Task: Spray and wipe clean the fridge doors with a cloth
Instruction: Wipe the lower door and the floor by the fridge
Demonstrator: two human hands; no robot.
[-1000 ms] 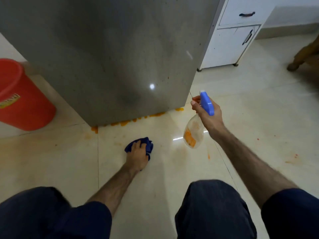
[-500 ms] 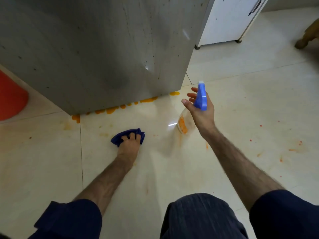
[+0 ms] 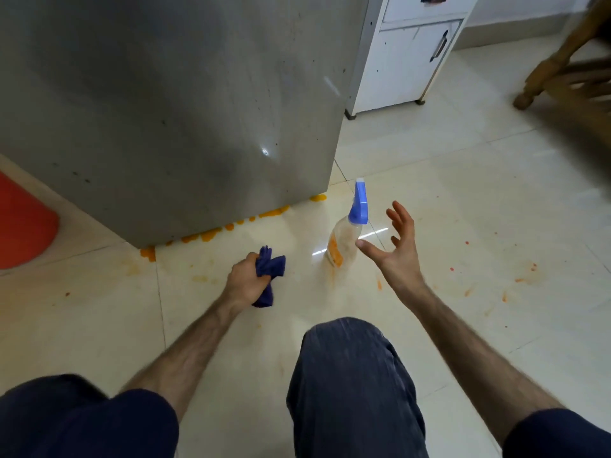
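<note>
The grey steel fridge door (image 3: 172, 104) fills the upper left, speckled with dark spots and streaks. A clear spray bottle (image 3: 347, 239) with a blue trigger head stands upright on the floor near the fridge's lower right corner. My right hand (image 3: 393, 249) hovers just right of the bottle, fingers spread, not touching it. My left hand (image 3: 246, 280) is closed around a bunched dark blue cloth (image 3: 269, 271), lifted slightly off the floor in front of the fridge.
Orange spill blobs (image 3: 231, 226) line the fridge's bottom edge, with orange specks across the cream tiles (image 3: 463, 226). A red bucket (image 3: 23, 223) sits at the left. A white cabinet (image 3: 410, 57) stands right of the fridge; a wooden chair leg (image 3: 549, 71) is far right. My knee (image 3: 350, 375) is below.
My right hand set the spray bottle down on the floor and let go, opening its fingers. My left hand gathered the cloth off the floor into a fist.
</note>
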